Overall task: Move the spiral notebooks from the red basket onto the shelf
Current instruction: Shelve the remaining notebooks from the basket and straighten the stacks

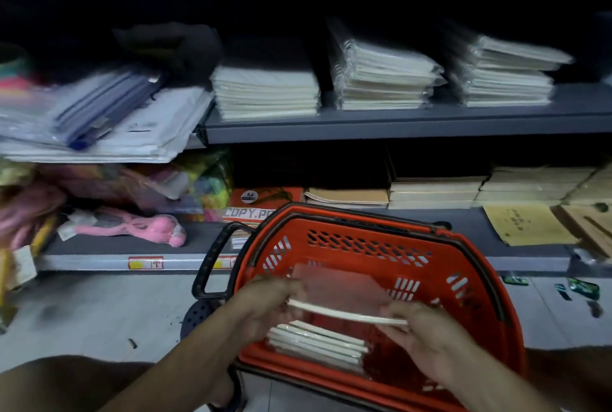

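Your left hand and right hand each pinch one end of a spiral notebook, holding it flat over the red basket; more notebooks lie stacked inside. Keep it level with both grips firm, lift it clear of the rim, then set it squarely on a stack on the shelf.

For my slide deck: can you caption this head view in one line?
Both hands, left hand and right hand, lift one red-covered spiral notebook above the red plastic basket, more notebooks below.
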